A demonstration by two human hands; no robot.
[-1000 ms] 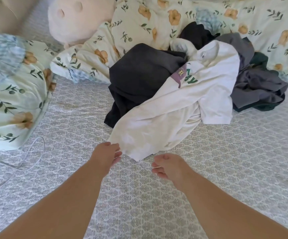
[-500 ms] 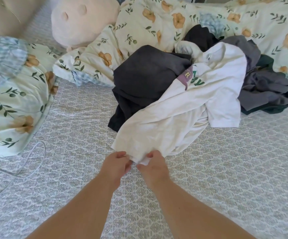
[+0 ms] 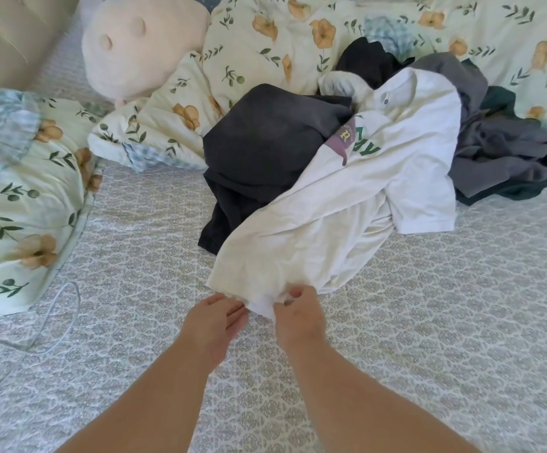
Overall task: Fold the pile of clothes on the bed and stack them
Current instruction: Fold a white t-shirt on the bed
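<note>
The bed (image 3: 429, 305) wore a grey patterned cover, and everything else lay around the pile (image 3: 363, 142) of clothes on it. Behind the pile a floral duvet (image 3: 265, 44) was heaped; left of it sat a pink plush (image 3: 141, 50), with a floral pillow (image 3: 20, 207) and a thin white cable (image 3: 66, 308) further left. A white tee (image 3: 347, 207) draped down the pile's near side, over a dark garment (image 3: 265, 142); grey clothes (image 3: 501, 148) bunched on the pile's right. My right hand (image 3: 296, 317) pinched the tee's near hem, fingers curled into the cloth. My left hand (image 3: 215, 322) lay just beside that hem, fingers straight, tips touching it.
</note>
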